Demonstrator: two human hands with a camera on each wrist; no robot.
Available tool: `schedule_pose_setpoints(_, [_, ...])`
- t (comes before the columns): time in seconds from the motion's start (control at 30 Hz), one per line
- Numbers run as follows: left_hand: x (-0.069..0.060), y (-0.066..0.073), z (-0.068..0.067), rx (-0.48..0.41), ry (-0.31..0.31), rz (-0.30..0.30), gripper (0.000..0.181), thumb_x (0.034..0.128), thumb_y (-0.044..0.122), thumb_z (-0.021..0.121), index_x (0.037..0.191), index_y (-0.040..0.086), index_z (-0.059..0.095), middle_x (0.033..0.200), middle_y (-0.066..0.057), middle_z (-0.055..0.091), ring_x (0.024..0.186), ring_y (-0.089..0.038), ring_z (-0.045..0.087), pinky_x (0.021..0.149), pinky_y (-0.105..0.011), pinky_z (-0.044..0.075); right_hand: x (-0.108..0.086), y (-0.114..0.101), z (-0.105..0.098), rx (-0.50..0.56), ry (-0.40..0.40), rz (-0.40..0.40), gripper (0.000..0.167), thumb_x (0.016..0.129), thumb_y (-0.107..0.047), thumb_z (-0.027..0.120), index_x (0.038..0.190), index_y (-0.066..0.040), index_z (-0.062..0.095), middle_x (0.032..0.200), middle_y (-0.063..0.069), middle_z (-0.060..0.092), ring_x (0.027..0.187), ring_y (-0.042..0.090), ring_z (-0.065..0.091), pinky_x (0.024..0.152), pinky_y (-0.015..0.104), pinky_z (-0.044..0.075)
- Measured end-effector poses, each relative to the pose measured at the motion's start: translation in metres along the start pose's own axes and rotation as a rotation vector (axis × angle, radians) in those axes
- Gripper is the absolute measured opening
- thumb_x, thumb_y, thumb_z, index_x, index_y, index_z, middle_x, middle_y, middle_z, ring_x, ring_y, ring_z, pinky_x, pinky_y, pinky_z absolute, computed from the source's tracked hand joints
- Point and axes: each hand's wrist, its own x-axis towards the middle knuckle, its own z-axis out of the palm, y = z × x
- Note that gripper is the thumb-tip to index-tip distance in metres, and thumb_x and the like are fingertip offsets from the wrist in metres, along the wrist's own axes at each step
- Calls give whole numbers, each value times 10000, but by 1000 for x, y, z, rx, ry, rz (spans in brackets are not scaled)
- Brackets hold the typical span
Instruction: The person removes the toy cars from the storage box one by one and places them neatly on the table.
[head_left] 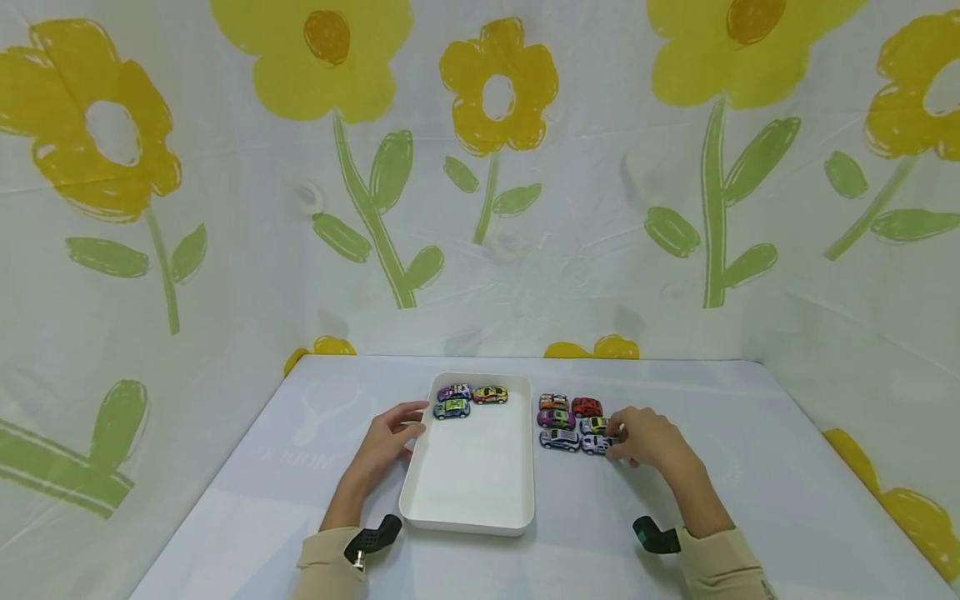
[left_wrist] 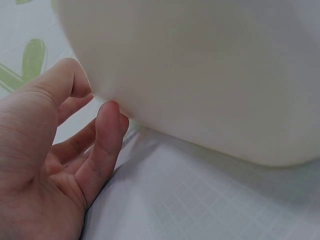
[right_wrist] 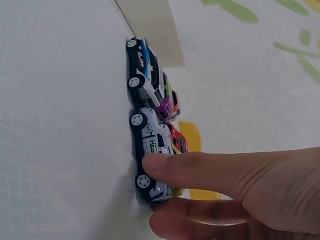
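A white tray (head_left: 472,483) has three toy cars at its far end: a purple-and-white toy car (head_left: 454,391), a yellow-and-red toy car (head_left: 491,395) and a blue-and-green toy car (head_left: 452,409). My left hand (head_left: 388,440) touches the tray's left side with loosely bent fingers. Right of the tray, my right hand (head_left: 647,437) pinches a white toy car (right_wrist: 149,135) near one end, its thumb (right_wrist: 165,165) on the car's side. The index finger is mostly hidden. A yellow toy car (head_left: 595,425) is right behind the white one, partly covered by the fingers.
Beside the pinched car stand a white-and-black toy car (head_left: 559,440), a purple-and-green toy car (head_left: 556,418), an orange toy car (head_left: 553,402) and a red toy car (head_left: 587,407), close together. The pale table (head_left: 300,500) ends at a flower-printed curtain (head_left: 570,275).
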Motion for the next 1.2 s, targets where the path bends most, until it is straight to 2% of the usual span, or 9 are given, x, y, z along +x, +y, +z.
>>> schedule_pose_setpoints(0.27, [1, -1, 0, -10, -4, -4, 406, 890, 164, 656, 1285, 257, 628, 1279, -95, 614, 915, -186, 633, 578, -290, 534, -4, 2, -4, -4, 15, -27, 307, 805, -231, 792, 1065, -105, 689, 852, 21, 676, 607, 147, 578, 583, 300, 437])
schedule_pose_setpoints(0.47, [0, 1, 0, 11, -14, 15, 411, 900, 184, 650, 1307, 227, 613, 1297, -122, 603, 925, -190, 625, 587, -291, 539, -7, 2, -10, -10, 38, -40, 308, 819, -269, 777, 1065, -108, 685, 861, 20, 684, 614, 143, 585, 574, 299, 455])
schedule_pose_setpoints(0.63, [-1, 2, -1, 6, -28, 13, 420, 899, 184, 658, 1314, 218, 606, 1304, -127, 598, 940, -195, 620, 590, -286, 537, -6, -2, -12, -7, 27, -49, 327, 826, -277, 771, 1083, -97, 679, 870, 32, 684, 634, 145, 591, 585, 294, 473])
schedule_pose_setpoints(0.83, [-1, 1, -3, -12, -39, 35, 432, 892, 161, 661, 1318, 203, 603, 1305, -144, 597, 950, -199, 624, 577, -300, 534, -3, -14, -12, -24, 43, -68, 327, 831, -289, 770, 1079, -93, 684, 895, 44, 692, 693, 150, 596, 629, 313, 505])
schedule_pose_setpoints(1.2, [-1, -2, -1, -11, -18, 18, 409, 889, 167, 660, 1290, 239, 624, 1295, -112, 605, 956, -204, 630, 585, -315, 543, 7, -50, -13, -45, 116, -207, 304, 847, -303, 753, 1069, -102, 700, 871, 18, 685, 750, 155, 586, 686, 353, 532])
